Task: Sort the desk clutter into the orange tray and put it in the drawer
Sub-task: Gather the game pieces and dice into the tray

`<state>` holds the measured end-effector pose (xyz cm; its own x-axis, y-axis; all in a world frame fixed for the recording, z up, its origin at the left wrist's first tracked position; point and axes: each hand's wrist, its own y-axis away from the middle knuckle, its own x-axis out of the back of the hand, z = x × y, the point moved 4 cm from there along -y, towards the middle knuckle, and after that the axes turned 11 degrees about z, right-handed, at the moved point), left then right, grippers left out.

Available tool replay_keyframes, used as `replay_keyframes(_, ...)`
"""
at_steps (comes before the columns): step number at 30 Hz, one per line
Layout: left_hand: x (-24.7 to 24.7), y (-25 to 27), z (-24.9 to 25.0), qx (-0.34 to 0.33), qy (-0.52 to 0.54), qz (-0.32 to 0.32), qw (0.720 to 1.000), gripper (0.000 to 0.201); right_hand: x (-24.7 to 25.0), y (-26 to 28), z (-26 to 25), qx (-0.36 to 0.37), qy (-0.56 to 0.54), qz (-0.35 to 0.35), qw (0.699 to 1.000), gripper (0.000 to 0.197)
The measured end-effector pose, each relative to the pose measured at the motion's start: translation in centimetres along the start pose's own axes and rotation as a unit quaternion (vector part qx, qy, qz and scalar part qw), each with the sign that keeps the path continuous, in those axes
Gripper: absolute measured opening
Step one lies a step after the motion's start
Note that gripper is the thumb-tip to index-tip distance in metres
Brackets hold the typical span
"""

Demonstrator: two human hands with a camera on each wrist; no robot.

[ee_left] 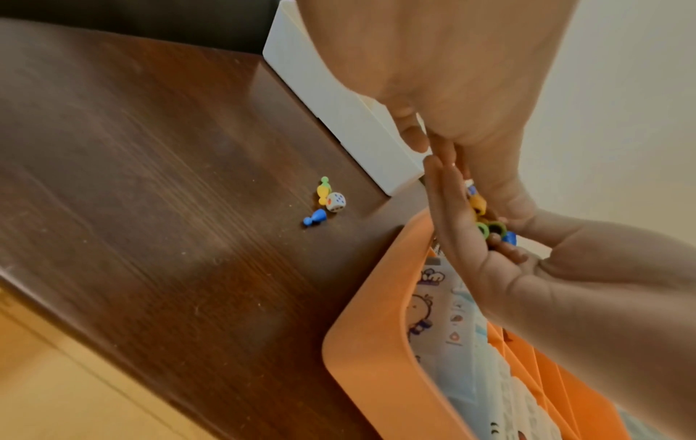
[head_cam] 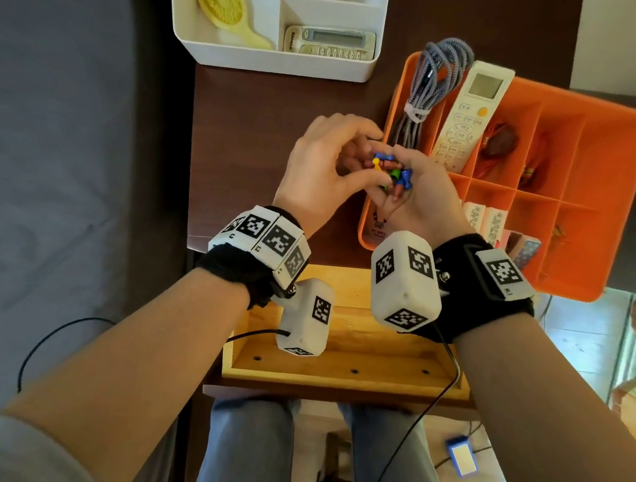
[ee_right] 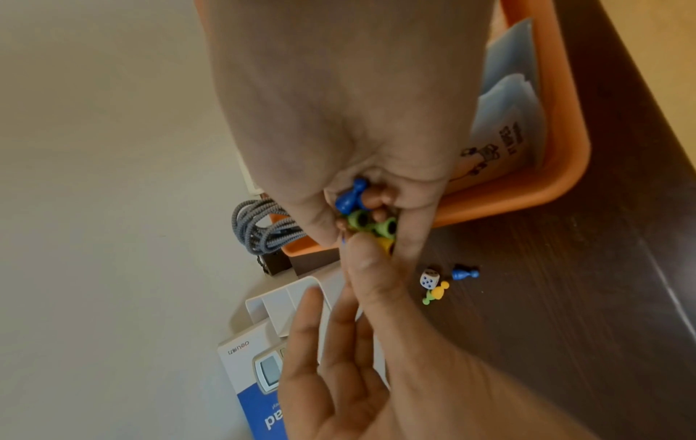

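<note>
My right hand (head_cam: 413, 164) is cupped just left of the orange tray (head_cam: 632, 185), its fingers curled round a handful of small coloured game pawns (head_cam: 392, 174). A blue pawn (ee_right: 352, 198) and green ones (ee_left: 489, 227) show in the palm. The fingertips of my left hand (head_cam: 357, 143) are bunched against that handful. Whether they pinch a pawn is hidden. On the dark desk below the hands lie a white die (ee_left: 336, 201), a blue pawn (ee_left: 314, 218) and a yellow pawn (ee_right: 438, 290) lying against a green one.
The tray holds a grey cable (head_cam: 437, 69), a white remote (head_cam: 468, 111) and small packets. A white organiser (head_cam: 279, 60) with a yellow hairbrush (head_cam: 223, 2) and a calculator (head_cam: 329, 42) stands at the back. An open wooden drawer (head_cam: 335, 370) is under my wrists.
</note>
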<state>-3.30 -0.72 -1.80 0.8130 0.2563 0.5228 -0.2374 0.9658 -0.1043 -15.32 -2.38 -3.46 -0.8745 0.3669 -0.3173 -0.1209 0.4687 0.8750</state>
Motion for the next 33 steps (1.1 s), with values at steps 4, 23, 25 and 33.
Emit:
replay_keyframes(4,0.8,-0.3,-2.0,0.037,-0.021,0.078,0.996,0.024,-0.2,0.5,-0.4,0.008,-0.02,-0.01,1.0,0.026)
replay_keyframes(23,-0.8,0.4,-8.4,0.121,-0.237,-0.044,0.963,0.061,0.6,-0.3,-1.5,0.029,0.007,-0.003,1.0,0.025)
replay_keyframes(25,-0.8,0.4,-8.6,0.13,-0.226,-0.031,0.965,0.055,0.7,-0.4,-1.5,0.027,0.01,-0.004,1.0,0.026)
replay_keyframes(33,-0.5,0.7,-8.5,0.152,-0.175,0.006,0.973,0.032,0.8,-0.5,-1.4,0.025,0.014,-0.005,1.0,0.025)
